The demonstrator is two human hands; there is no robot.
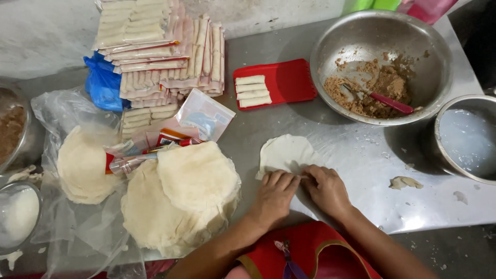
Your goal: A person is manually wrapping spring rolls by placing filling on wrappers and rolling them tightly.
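A steel bowl [330, 46] of brown filling holds a red spoon [391, 103], beside a red tray [289, 80] carrying four rolls [252, 91]. Stacked round wrappers [181, 199] lie on plastic left of centre, packed rolls [155, 46] behind them.

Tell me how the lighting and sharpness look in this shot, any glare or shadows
Head view: soft, even light, mostly sharp. The steel table shows a pale sheen right of the wrapper; the big metal bowl casts a dark shadow toward the near side. The left hand and right hand are slightly soft. The water pot reflects a dull grey. Frame edges bend slightly.
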